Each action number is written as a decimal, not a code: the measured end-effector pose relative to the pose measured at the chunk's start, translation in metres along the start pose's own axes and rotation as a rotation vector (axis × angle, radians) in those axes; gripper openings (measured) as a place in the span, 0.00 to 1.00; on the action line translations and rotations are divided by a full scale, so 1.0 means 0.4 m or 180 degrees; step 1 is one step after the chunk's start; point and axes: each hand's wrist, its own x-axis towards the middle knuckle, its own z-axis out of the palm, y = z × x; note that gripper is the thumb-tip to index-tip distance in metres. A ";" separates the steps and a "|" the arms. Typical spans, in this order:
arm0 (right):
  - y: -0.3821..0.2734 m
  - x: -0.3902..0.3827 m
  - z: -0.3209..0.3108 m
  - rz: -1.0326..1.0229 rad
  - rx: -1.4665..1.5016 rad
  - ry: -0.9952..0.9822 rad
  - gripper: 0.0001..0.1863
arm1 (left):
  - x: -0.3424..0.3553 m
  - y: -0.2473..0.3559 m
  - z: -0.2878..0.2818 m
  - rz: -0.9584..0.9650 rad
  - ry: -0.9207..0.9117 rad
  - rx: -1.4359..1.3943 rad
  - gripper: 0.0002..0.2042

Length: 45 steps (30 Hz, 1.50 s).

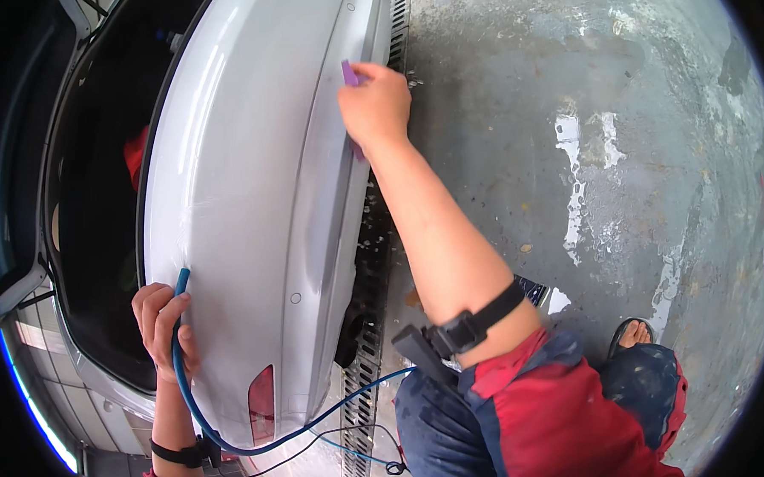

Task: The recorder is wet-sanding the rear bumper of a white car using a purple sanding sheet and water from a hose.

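A silver-white car bumper [241,147] fills the left half of the view. My left hand [161,327] is closed around a blue hose [182,375], whose open end rests close to the bumper's upper surface. Farther along the bumper, my right hand [377,106] grips a flat purple squeegee [350,72]. One end of it shows above my fingers and another part below my wrist, against the outer face of the bumper. My fingers hide its middle.
The car's dark rear window [104,158] lies to the left. A red tail light [261,404] sits at the near corner. Along the bumper runs a slotted floor drain [362,408]. The grey floor [508,90] is wet, and a thin black cable [305,448] hangs below the hose.
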 end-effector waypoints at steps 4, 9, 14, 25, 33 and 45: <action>0.088 -0.160 0.005 -0.0646 -0.0429 -0.0020 0.13 | 0.025 0.004 -0.003 0.0191 -0.0026 -0.0085 0.16; 0.132 -0.249 0.025 -0.1374 -0.0484 -0.0255 0.32 | 0.113 -0.008 0.007 0.0048 -0.0187 -0.0180 0.18; 0.051 -0.343 0.013 -0.1462 -0.1909 -0.0440 0.43 | 0.181 -0.009 0.049 -0.0170 -0.0024 -0.0225 0.21; -0.039 -0.273 0.085 -0.0966 -0.0359 -0.0568 0.38 | 0.181 0.002 0.065 -0.0243 0.0090 -0.0053 0.21; -0.027 -0.337 0.068 -0.1088 -0.0654 -0.0778 0.37 | 0.174 -0.004 0.065 -0.0236 0.0118 0.0028 0.20; 0.013 -0.395 0.003 -0.1207 -0.1597 -0.1370 0.44 | 0.172 -0.003 0.060 -0.0134 0.0048 0.0039 0.20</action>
